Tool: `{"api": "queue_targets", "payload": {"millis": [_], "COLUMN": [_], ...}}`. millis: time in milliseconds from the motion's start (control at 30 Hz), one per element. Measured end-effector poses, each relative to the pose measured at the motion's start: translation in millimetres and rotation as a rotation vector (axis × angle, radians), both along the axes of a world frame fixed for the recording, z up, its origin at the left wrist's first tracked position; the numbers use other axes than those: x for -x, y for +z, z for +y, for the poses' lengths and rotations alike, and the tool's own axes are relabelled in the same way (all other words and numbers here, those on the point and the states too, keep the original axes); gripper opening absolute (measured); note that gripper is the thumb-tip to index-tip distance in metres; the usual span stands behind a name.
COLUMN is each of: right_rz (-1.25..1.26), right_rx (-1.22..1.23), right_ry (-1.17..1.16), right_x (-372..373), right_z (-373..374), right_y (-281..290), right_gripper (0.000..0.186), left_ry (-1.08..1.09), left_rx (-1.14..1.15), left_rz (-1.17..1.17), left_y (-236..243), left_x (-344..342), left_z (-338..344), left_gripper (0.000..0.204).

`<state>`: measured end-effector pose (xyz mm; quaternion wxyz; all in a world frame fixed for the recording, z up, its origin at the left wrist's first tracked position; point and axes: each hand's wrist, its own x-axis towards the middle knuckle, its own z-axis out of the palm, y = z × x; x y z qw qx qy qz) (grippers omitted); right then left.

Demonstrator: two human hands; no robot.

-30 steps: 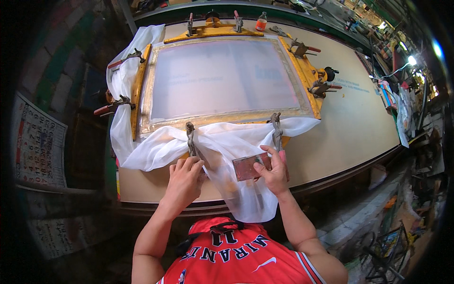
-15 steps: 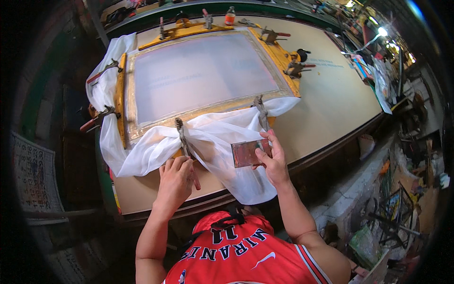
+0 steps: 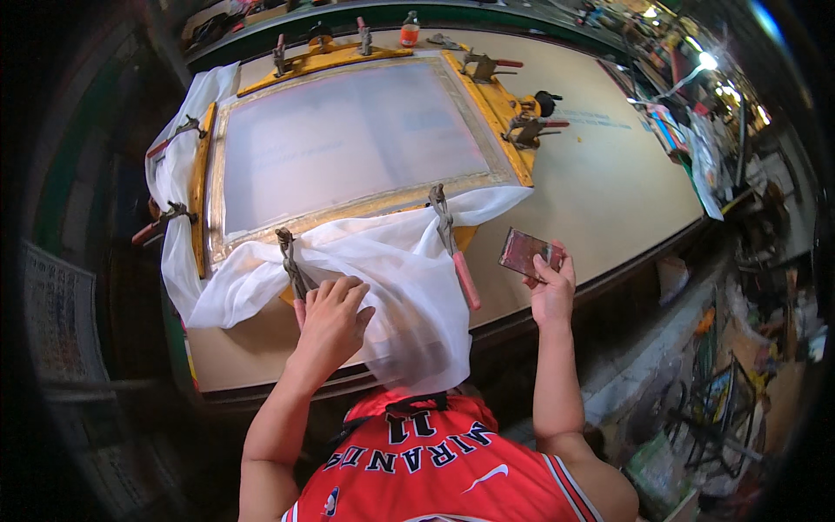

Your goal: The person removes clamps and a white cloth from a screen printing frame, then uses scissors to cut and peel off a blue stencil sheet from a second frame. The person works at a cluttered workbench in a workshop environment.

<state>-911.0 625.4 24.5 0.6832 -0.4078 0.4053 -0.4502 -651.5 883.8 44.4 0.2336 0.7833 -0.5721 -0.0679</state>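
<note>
White cloth [image 3: 417, 304] lies bunched on the near and left sides of a framed screen [image 3: 357, 148], its loose tail hanging over the near edge of the worktop [image 3: 622, 187] toward our red jersey [image 3: 435, 461]. Screen sits flat on the left part of the worktop, pale and translucent, tan border all round. Yellow bars flank it: far bar [image 3: 330, 61], left bar [image 3: 202, 191], right bar [image 3: 513, 130]. Locking pliers with red grips stand along the sides; we note a near left pair [image 3: 287, 248] and a near right pair [image 3: 441, 213] among the folds.

Our left hand [image 3: 335, 313], fingers curled, is over the cloth just beside the red grip of the near left pair; whether it grasps anything we cannot tell. Our right hand [image 3: 553, 274] grips a flat reddish-brown block [image 3: 524, 254] between thumb and fingers, held up off the worktop, right of the cloth and apart from it.

Surface: smooth tan, faint blue print toward the right, dark front edge. Small bottle [image 3: 410, 30], orange below and clear above, stands near the far edge.

Room: dim on our left, where a calendar sheet [image 3: 61, 304] hangs. Bright lamp [image 3: 708, 61] at upper right, white cable running from it. Below, on our right, we see crowded clutter with a dark wire rack [image 3: 718, 418].
</note>
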Motion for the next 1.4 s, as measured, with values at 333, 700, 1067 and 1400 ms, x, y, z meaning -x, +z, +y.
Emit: {"api": "queue_targets", "payload": {"millis": [333, 700, 1067, 1400], "right_rz": [0.002, 0.036, -0.101, 0.088], "right_rx": [0.390, 1.768, 1.916, 1.858], "right_ry": [0.666, 1.598, 1.772, 1.795], "right_x": [-97, -329, -352, -261], "right_z": [-169, -132, -115, -229], "right_y": [-15, -19, -48, -36], "right_gripper": [0.027, 0.014, 0.006, 0.012], "left_ry": [0.181, 0.585, 0.651, 0.629], "left_rx": [0.031, 0.088, 0.014, 0.001], "left_rz": [0.024, -0.003, 0.036, -0.025], "left_y": [-14, -14, -14, -7], "left_x": [55, 64, 60, 62], "left_z": [-106, -112, -119, -151], "left_gripper": [0.037, 0.041, 0.040, 0.036]}}
